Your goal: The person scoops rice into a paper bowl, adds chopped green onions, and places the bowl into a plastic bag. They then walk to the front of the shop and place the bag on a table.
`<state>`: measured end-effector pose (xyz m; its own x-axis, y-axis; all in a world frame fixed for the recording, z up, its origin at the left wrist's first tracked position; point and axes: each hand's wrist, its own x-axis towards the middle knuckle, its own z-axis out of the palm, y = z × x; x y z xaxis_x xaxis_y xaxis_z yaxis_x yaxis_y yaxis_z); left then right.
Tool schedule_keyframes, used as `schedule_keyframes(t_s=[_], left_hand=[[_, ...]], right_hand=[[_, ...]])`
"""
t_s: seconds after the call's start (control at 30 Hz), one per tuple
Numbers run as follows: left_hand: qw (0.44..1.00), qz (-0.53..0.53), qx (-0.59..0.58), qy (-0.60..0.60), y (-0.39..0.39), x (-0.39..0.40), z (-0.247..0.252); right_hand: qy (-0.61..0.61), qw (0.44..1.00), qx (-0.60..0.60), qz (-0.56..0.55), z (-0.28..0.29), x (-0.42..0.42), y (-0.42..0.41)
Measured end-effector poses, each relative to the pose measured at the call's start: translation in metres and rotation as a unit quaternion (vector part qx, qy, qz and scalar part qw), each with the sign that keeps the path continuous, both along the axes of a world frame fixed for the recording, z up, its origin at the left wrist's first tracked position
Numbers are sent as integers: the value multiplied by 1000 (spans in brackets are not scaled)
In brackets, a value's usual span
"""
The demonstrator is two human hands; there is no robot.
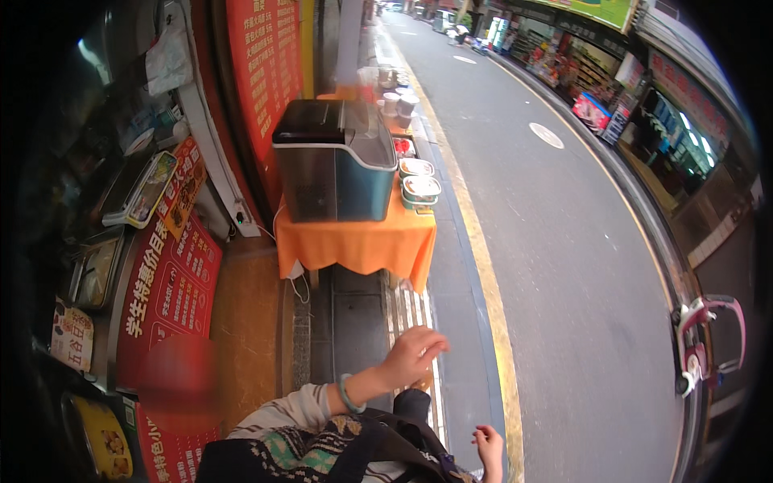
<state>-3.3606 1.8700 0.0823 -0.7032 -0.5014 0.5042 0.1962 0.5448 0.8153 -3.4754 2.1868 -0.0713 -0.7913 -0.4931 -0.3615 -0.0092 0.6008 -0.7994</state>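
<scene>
My left hand (416, 356), with a pale green bangle at its wrist, is held out in front of my body over the pavement. Its fingers are loosely curled and nothing shows in them. Low in the view, near the yellow kerb line, my right hand (488, 445) hangs with bent fingers and no object visible in it. Neither hand touches anything that I can see. Beyond them stands a table with an orange cloth (362, 241), bearing a countertop machine (335, 175) with a dark lid and a see-through window. Lidded food containers (421, 188) sit beside the machine.
Cups (406, 104) stand farther along the table. A white cable (300, 290) hangs below the cloth. At left is a food counter with a red menu board (172, 284) and trays (142, 193). The road (543, 241) runs at right, with a pink and white scooter (700, 344) across it.
</scene>
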Motion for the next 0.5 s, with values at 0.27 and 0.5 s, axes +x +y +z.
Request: schedule_keyframes(t_s=[0.27,0.5], left_hand=[[968,238,80,10,-114,-174,-40],[872,487,-29,-37,-233,-219,-40]], right_hand=[[186,953,50,236,3,-273,-214],[230,871,-53,430,81,-396,-461]])
